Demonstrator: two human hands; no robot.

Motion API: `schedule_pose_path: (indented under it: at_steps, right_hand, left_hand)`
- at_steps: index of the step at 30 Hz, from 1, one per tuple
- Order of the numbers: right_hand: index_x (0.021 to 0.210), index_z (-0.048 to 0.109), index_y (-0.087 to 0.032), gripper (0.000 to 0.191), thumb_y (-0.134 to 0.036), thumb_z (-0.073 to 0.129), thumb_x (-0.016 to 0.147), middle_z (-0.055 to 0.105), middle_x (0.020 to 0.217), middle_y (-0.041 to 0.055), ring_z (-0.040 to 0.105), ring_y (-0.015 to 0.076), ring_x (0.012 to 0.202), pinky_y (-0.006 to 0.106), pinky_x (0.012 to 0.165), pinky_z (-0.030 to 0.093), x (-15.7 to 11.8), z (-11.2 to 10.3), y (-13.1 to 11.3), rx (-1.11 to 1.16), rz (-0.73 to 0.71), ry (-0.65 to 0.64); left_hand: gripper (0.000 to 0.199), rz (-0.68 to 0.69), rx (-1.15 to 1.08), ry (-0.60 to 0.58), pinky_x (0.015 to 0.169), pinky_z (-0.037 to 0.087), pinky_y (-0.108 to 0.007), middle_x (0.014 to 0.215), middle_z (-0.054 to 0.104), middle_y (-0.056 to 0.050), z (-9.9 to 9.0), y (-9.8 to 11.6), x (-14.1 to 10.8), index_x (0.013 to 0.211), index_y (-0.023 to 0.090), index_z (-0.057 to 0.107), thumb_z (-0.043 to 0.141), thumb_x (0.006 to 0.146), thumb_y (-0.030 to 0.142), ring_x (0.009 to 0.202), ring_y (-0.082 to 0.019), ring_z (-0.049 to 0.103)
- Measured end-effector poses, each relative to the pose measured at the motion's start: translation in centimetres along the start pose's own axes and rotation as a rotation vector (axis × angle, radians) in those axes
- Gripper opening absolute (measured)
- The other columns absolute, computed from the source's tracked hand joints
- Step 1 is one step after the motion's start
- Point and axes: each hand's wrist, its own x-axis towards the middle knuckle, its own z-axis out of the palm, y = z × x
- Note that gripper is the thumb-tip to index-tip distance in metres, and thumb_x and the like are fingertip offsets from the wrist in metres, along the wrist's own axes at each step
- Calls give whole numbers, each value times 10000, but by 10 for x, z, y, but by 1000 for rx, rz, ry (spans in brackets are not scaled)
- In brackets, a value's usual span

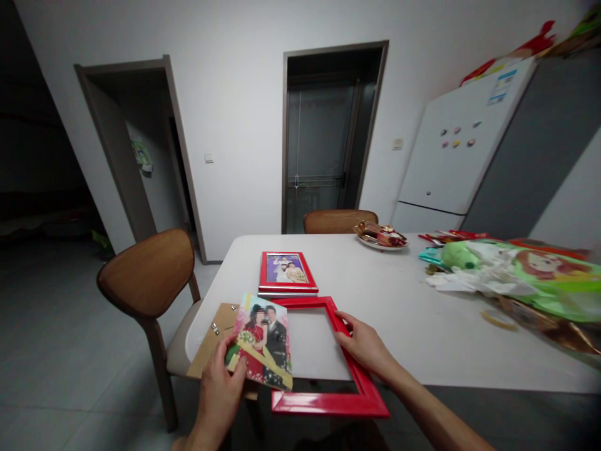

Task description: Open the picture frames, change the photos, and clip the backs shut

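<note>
My left hand (221,382) grips a photograph (277,338) by its lower left edge; it shows a couple in a red dress and a dark suit. Under the photo, a brown backing board (211,338) with metal clips lies at the table's left corner. My right hand (364,344) is closed on the right side of an empty red picture frame (328,404), whose near end sticks out past the table edge. The photo covers part of the frame's left side. Beyond it lies another red picture frame (312,288) with a picture inside.
The white table (375,294) bears a plate (385,245) of items at the back and a pile of green and white plastic bags (526,269) at right. A roll of tape (498,320) lies beside the bags. Wooden chairs (150,275) stand left and behind.
</note>
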Motion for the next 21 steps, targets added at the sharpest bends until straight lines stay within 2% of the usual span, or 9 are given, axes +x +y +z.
schedule_pose_path:
  at_steps: [3,8,12,16,21]
  right_hand:
    - [1136,500,-114,475,-248,406,689,597,1032,96,558,190,905,270,793,395,-2,4,1,-92,-33,7]
    - [1103,524,-128,438,-247,414,696,592,1026,92,546,188,912,261,804,383,-3,5,1,-218,-62,18]
    - [1052,554,-150,389,-255,418,703,597,958,87,548,182,877,253,782,380,-4,5,1,-274,-79,7]
    - [1050,553,-162,382,-254,414,706,591,950,81,546,177,872,246,772,376,-4,5,1,-275,-85,7]
    - [1055,549,-157,389,-255,406,707,587,943,85,545,182,863,255,761,378,-4,5,0,-281,-76,13]
  left_hand:
    - [355,-9,84,-74,701,450,-353,992,602,-65,0,-8,-4,1047,179,480,432,745,359,747,-218,597]
    - [337,156,312,-4,810,403,-385,988,595,-75,1,-13,-3,1022,166,514,426,748,342,934,-236,537]
    - [312,214,445,3,798,402,-383,934,599,-67,0,-15,-2,1002,168,531,428,749,318,912,-229,532]
    - [302,239,486,-29,811,396,-398,952,590,-69,0,-16,-3,1012,161,519,422,753,282,926,-233,513]
    - [315,298,418,-72,849,392,-425,1036,561,-87,3,-17,-3,1043,162,489,437,745,251,985,-236,492]
